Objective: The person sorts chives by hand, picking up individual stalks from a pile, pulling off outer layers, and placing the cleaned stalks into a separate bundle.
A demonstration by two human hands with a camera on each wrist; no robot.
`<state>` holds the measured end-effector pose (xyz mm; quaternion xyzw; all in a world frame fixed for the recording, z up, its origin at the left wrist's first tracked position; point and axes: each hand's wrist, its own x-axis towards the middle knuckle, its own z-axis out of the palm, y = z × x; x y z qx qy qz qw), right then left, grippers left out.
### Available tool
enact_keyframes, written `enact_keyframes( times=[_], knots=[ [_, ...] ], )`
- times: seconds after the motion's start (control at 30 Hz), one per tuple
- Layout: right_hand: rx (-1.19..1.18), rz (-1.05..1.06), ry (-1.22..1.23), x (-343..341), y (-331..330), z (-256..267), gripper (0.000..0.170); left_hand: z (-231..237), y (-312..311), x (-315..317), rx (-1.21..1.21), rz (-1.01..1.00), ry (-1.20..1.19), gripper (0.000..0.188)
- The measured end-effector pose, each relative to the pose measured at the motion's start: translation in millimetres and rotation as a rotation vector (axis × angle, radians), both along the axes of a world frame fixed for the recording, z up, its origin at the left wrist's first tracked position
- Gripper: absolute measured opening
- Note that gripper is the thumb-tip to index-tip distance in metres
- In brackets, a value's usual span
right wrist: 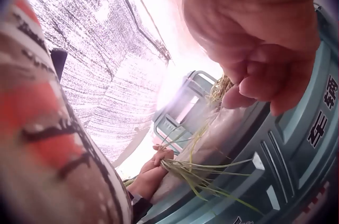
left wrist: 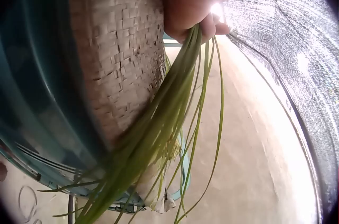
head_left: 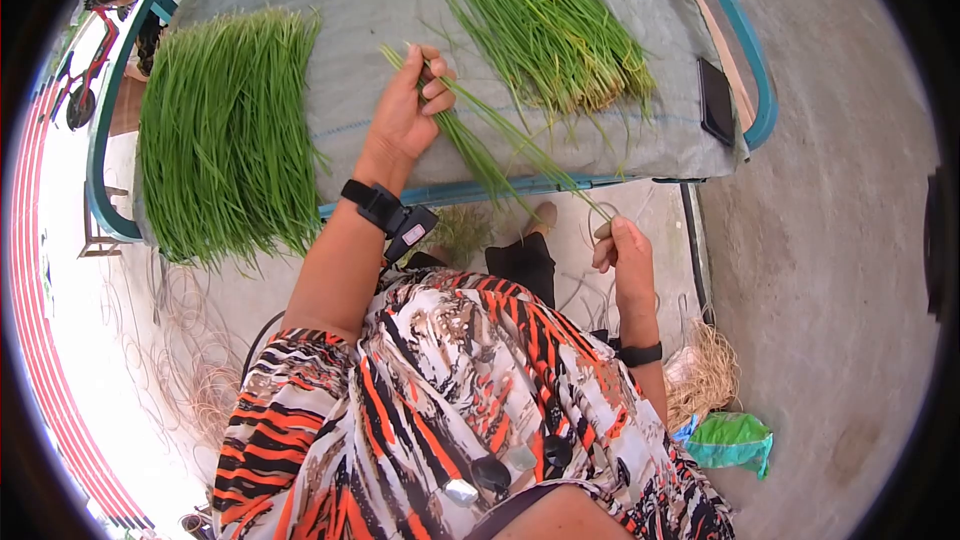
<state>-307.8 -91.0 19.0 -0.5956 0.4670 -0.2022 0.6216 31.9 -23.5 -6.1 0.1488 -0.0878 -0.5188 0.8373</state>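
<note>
Long green stalks point(head_left: 470, 147) hang from my left hand point(head_left: 410, 105), whose fingers are curled round them above the grey cover. In the left wrist view the same bunch point(left wrist: 159, 123) fans downward below the hand point(left wrist: 198, 2). My right hand point(head_left: 628, 255), beyond the near edge, pinches the tip of a thin stalk stretched from the left hand. The right wrist view shows this hand point(right wrist: 259, 49) large and the left hand point(right wrist: 153, 171) farther off with its stalks point(right wrist: 196, 174); the pinch itself is partly hidden.
A wide green pile point(head_left: 228, 130) lies left on the cover point(head_left: 350, 0), another point(head_left: 550, 30) at the upper right. A phone point(head_left: 716, 100) rests near the right edge, inside a blue rail point(head_left: 765, 90). Dry straw point(head_left: 710, 375) and a green bag point(head_left: 730, 443) are on the floor.
</note>
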Motion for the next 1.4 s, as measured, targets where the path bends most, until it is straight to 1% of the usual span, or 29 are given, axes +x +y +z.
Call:
enact_keyframes(
  times=[0.13,0.2,0.3,0.33,0.4,0.43,0.53,0.63,0.73,0.83,0.93,1.03,1.13,1.17,1.27,1.3,1.4],
  knots=[
    [0.012,-0.133,-0.020,1.2,-4.3,-11.3,0.038,3.0,0.0,-3.0,0.003,0.011,0.002,0.023],
    [0.049,-0.213,-0.053,-3.6,-10.5,-16.5,0.038,-0.7,-0.4,-1.6,-0.065,-0.021,0.023,0.024],
    [-0.065,0.041,0.147,-1.6,-16.8,-14.0,0.038,1.8,-3.0,-3.0,-0.115,-0.043,0.050,0.025],
    [-0.345,0.056,0.215,2.0,-16.2,-13.3,0.036,3.3,-4.4,-6.1,-0.119,-0.052,0.060,0.025],
    [-0.913,0.086,0.341,24.3,-10.4,0.7,0.032,13.0,-7.2,-14.7,0.013,0.000,0.090,0.025],
    [-0.711,0.031,0.306,35.3,-7.9,15.6,0.024,17.7,-7.5,-16.7,0.081,0.026,0.106,0.026],
    [-0.965,0.093,0.182,69.2,-17.2,26.8,0.019,20.0,-6.2,-16.8,0.036,-0.047,0.116,0.028],
    [-1.090,0.174,0.228,108.5,-23.4,29.3,0.019,6.0,-5.3,-7.5,-0.112,-0.161,0.048,0.029],
    [-1.181,0.229,0.389,138.7,-27.0,31.9,0.020,8.5,-7.3,-8.2,-0.083,-0.151,0.055,0.029],
    [-1.156,0.258,0.486,150.9,-36.6,22.5,0.021,9.9,-8.0,-8.5,-0.095,-0.169,0.050,0.029],
    [-1.127,0.305,0.415,149.0,-44.5,24.1,0.019,11.7,-9.3,-9.9,-0.085,-0.187,0.080,0.028],
    [-0.504,0.190,0.068,139.5,-37.9,56.5,0.015,9.4,-9.9,-9.8,-0.129,-0.206,0.100,0.027],
    [-0.021,0.205,-0.466,120.6,-44.2,69.7,0.014,7.6,-11.0,-10.2,-0.145,-0.222,0.123,0.026],
    [0.173,0.263,-0.743,116.2,-46.2,67.2,0.013,8.3,-11.5,-10.2,-0.141,-0.214,0.116,0.026],
    [-0.110,0.231,-0.135,117.1,-52.3,45.3,0.013,8.6,-10.3,-11.1,-0.117,-0.199,0.085,0.024],
    [-0.231,0.179,-0.151,117.4,-48.4,41.6,0.013,8.9,-10.4,-11.0,-0.108,-0.198,0.061,0.023],
    [0.047,0.219,-0.382,106.7,-43.8,57.1,0.014,12.6,-8.9,-12.9,-0.021,-0.157,-0.041,0.019]
  ],
)
